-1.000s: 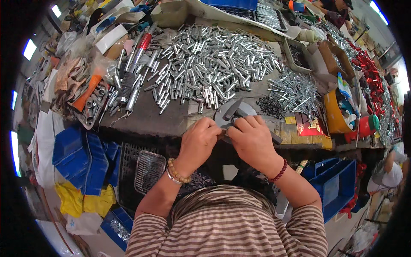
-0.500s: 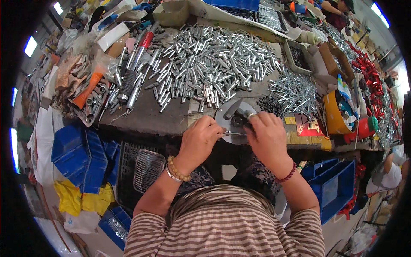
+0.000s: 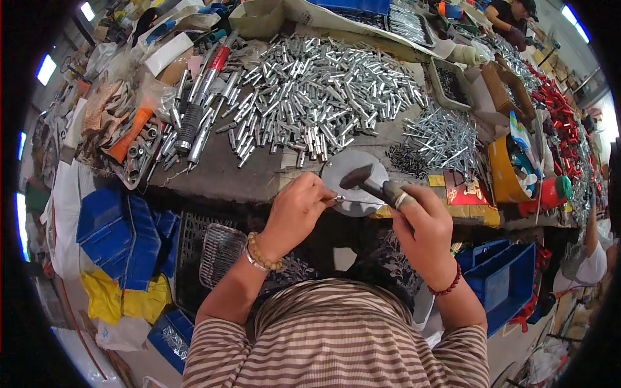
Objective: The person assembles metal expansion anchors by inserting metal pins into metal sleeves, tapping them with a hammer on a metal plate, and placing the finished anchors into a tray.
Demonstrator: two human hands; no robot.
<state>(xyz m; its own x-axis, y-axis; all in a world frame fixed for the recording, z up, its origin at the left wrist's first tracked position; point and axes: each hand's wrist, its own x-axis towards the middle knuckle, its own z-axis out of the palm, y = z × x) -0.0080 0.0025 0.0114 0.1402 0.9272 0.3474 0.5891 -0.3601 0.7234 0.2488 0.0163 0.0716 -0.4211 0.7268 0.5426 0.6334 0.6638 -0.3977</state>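
My left hand [image 3: 301, 202] pinches a small metal part with a thin rod [image 3: 363, 202] that points right. The part lies across the near side of a round grey metal plate [image 3: 335, 169] at the bench edge. In my right hand [image 3: 422, 223] is a hammer [image 3: 358, 176], its dark head over the plate and apart from the rod. The right fingers also reach close to the rod's far end; whether they touch it I cannot tell. Beyond the plate lies a large pile of short silver metal tubes [image 3: 323, 97].
Right of the plate are a heap of thin metal pins [image 3: 446, 139], small black pieces [image 3: 407, 161] and a yellow container [image 3: 508, 169]. At left lie a power screwdriver [image 3: 194, 123] and an orange-handled tool [image 3: 131, 134]. Blue bins [image 3: 501, 284] stand below; another person [image 3: 511, 19] is far right.
My right hand has moved right and slightly nearer with the hammer, uncovering more of the plate and rod. My left hand stays almost in place, still pinching the part.
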